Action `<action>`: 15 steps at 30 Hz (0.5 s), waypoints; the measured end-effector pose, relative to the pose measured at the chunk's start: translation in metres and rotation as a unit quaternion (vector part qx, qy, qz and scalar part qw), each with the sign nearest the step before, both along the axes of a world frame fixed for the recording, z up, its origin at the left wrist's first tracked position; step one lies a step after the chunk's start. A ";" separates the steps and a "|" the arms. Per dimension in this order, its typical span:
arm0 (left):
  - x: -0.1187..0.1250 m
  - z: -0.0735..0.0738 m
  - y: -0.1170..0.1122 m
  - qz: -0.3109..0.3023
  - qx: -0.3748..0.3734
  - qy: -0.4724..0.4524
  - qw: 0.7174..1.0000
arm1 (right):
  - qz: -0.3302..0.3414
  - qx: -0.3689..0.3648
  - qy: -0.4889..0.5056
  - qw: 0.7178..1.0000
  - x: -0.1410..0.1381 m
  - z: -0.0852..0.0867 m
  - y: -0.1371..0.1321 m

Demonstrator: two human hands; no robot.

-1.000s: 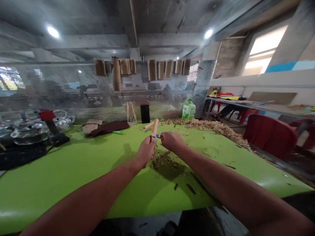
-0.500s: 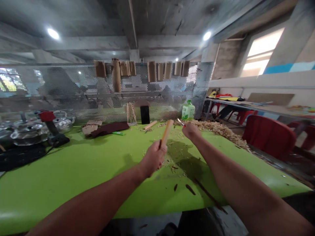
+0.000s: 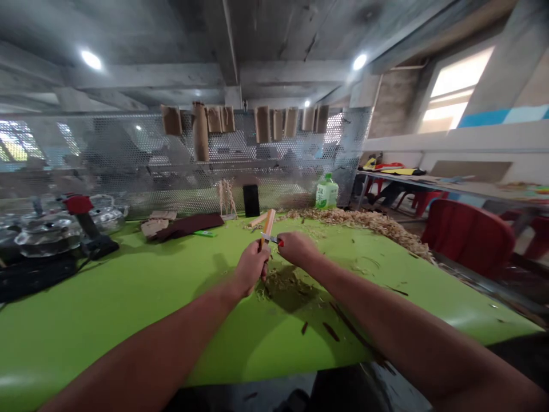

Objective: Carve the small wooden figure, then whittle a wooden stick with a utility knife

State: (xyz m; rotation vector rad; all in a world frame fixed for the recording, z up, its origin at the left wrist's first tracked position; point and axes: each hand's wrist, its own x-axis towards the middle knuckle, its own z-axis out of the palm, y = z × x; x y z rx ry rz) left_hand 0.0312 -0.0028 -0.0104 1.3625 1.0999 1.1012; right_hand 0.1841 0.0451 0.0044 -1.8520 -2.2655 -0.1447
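Because the left hand (image 3: 252, 268) grips the wooden stick (image 3: 269, 225) nearly upright, the knife (image 3: 269, 238) clenched in the right hand (image 3: 297, 249) can reach it, above shavings (image 3: 278, 288) on the bench (image 3: 128, 320).

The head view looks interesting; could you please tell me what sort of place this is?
Probably a woodcarving workshop: wood shavings heap on the green table, and a small knife meets a wooden stick.
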 end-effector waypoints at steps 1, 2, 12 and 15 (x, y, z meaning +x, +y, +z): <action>0.001 0.001 -0.002 0.002 -0.001 0.005 1.000 | -0.006 0.000 -0.005 1.000 0.000 0.001 0.001; 0.001 0.001 -0.003 0.001 -0.001 0.009 1.000 | -0.014 0.000 -0.006 1.000 0.001 0.002 0.002; 0.007 0.003 -0.025 -0.087 -0.015 0.025 0.996 | -0.134 0.007 0.070 0.988 0.048 0.011 0.035; 0.010 0.003 -0.032 -0.148 0.011 0.001 0.989 | -0.193 -0.024 0.111 0.975 0.073 0.011 0.048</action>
